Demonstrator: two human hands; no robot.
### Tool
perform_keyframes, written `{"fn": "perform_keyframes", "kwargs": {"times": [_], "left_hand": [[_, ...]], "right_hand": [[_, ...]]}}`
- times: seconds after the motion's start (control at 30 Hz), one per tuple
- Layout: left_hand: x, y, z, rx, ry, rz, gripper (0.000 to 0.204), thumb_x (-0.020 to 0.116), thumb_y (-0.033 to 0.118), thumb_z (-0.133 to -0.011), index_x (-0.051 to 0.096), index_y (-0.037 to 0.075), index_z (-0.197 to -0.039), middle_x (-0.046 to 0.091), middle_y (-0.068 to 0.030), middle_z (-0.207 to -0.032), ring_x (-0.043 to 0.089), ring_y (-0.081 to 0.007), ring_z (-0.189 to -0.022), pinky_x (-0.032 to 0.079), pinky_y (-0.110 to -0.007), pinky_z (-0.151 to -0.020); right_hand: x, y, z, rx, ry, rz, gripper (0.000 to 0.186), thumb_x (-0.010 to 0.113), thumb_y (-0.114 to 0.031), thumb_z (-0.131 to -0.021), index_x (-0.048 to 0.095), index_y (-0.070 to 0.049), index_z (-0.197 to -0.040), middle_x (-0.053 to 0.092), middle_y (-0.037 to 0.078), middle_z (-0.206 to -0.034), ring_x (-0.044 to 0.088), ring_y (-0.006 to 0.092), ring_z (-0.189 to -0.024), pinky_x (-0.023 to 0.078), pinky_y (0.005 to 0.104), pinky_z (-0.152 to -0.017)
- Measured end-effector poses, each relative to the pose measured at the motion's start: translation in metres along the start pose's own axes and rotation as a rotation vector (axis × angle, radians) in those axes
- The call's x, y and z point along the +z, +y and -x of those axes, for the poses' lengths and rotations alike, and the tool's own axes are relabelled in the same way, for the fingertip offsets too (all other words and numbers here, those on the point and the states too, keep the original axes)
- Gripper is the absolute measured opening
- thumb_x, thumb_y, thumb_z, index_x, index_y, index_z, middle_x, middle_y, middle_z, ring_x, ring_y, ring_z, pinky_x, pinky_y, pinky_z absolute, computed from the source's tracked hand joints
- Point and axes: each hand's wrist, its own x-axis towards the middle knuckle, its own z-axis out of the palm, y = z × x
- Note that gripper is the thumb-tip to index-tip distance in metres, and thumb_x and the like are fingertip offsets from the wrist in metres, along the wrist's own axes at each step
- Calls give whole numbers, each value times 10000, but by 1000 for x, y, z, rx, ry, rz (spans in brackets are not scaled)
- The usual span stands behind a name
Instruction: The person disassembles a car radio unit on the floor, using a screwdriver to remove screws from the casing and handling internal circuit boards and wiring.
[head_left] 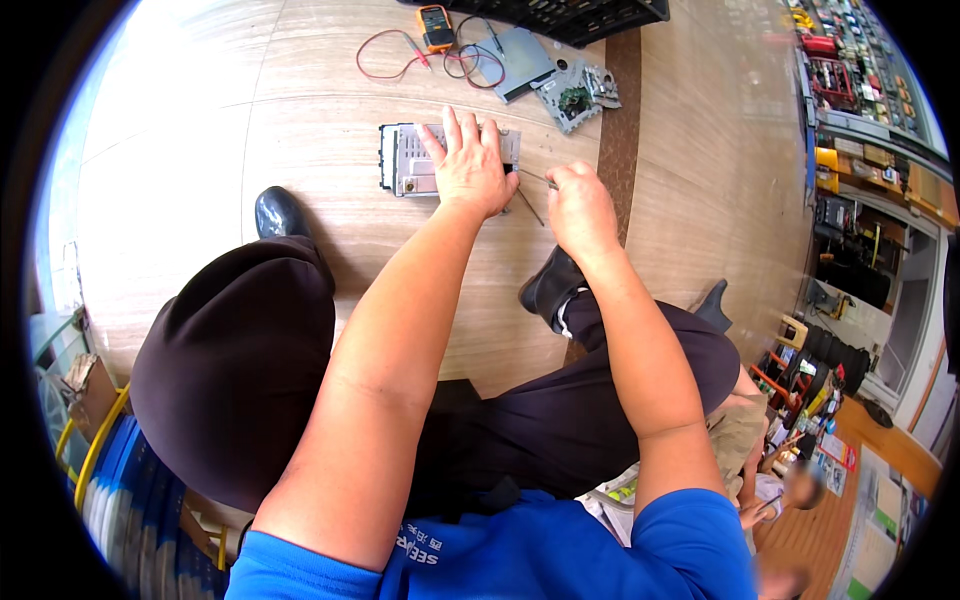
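Silver box [410,165], left fingers [451,128] spread on top, may slide if right fingers [566,177], gripping thin tool [550,183], push from three o'clock

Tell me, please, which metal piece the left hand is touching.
The slotted metal box: the left hand lies on it, while the smooth flat panel and green-boarded plate lie beyond.

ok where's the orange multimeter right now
In the head view, the orange multimeter lies on the floor near the top edge, slightly left of centre, beyond the left hand and left of the flat grey panel.
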Motion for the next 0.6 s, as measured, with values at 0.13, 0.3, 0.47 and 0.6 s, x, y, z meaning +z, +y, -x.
{"fn": "perform_keyframes", "kwargs": {"times": [0.13, 0.3, 0.47, 0.6], "left_hand": [[-1, 2, 0, -8, -32, -14, 828, 691, 472, -812, 383, 76, -1471, 307, -179, -1545, 95, -411, -1502, 10, -706, -1144], [0, 1, -1, -5, -9, 0, 858, 735, 499, -780, 407, 65, -1444, 325, -194, -1519, 108, -425, -1494, 19, -708, -1141], [0, 1, -1, -1, 8, 5, 851, 740, 486, -775, 415, 65, -1439, 337, -192, -1506, 120, -429, -1489, 16, -714, -1137], [-2, 1, 0, -2, 8, 14, 845, 741, 477, -774, 419, 66, -1438, 339, -189, -1506, 127, -431, -1487, 18, -715, -1136]], "right_hand": [[1, 1, 1, 12, -23, 17, 177, 666, -37, -826, 702, -43, -999, 639, 170, -1011, 638, 371, -955, 525, 437, -840], [4, 2, 1, -20, -1, 7, 169, 613, -32, -839, 697, -41, -985, 632, 177, -992, 644, 376, -930, 530, 449, -821], [6, 3, 1, -52, 24, -5, 183, 560, -32, -851, 695, -39, -975, 627, 182, -973, 651, 379, -911, 536, 456, -806], [4, -1, 0, -56, 12, 7, 166, 561, -23, -840, 685, -39, -948, 626, 178, -972, 646, 377, -916, 532, 457, -808]]}}
